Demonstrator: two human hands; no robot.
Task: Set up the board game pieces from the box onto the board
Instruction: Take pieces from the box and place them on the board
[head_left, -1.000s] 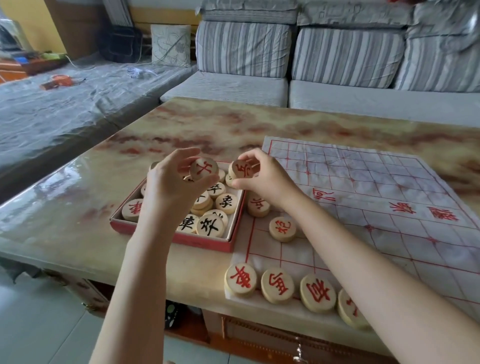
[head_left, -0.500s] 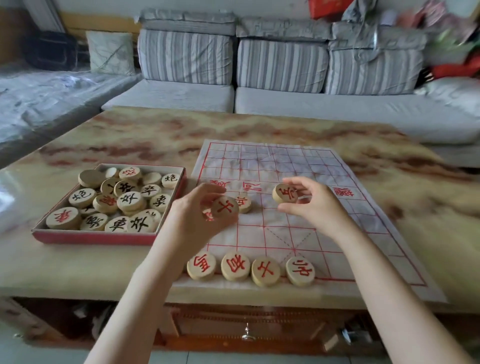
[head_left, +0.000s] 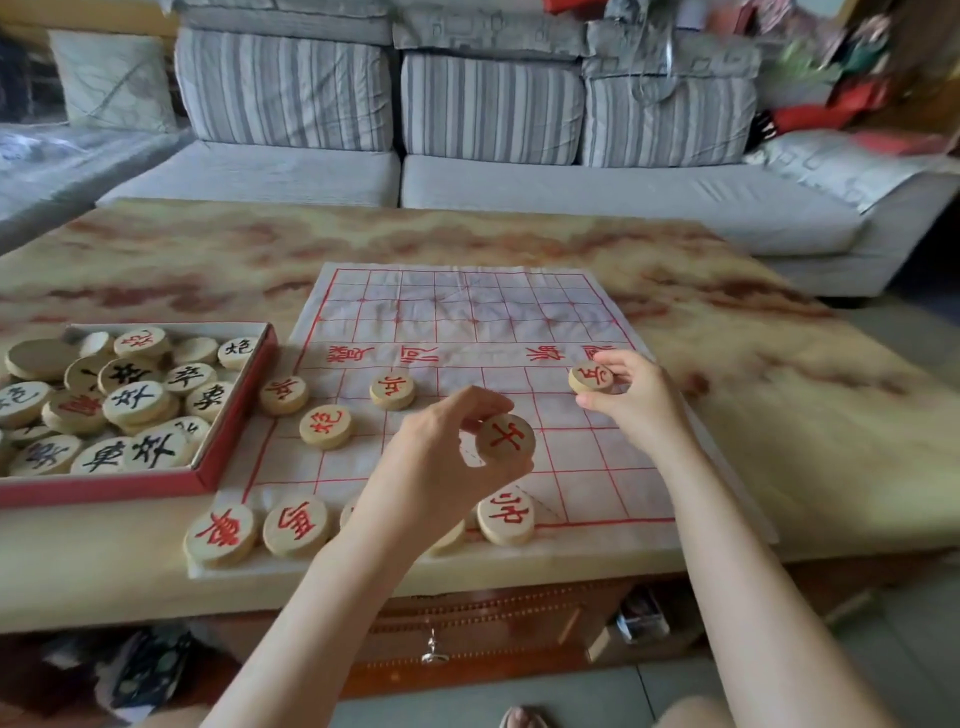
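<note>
A white paper board (head_left: 519, 322) with a red grid lies on the marble table. My left hand (head_left: 441, 467) holds a round wooden piece with a red character (head_left: 505, 439) above the board's near middle. My right hand (head_left: 636, 397) grips another red-marked piece (head_left: 591, 378) near the board's right side, by the river line. Three red pieces (head_left: 392, 391) stand on the board's left half. More red pieces (head_left: 296, 526) line the near edge, some hidden under my left wrist. The red box (head_left: 236, 410) at the left holds several pieces.
A grey striped sofa (head_left: 519, 187) runs behind the table. The table's front edge (head_left: 571, 571) is close to me, with a wooden drawer below. Bare marble tabletop (head_left: 805, 405) extends right of the board. Clutter is piled at the far right.
Both hands carried their pieces from over the box rightward across the board. My right hand moved farthest, to the board's right side. The view swung right.
</note>
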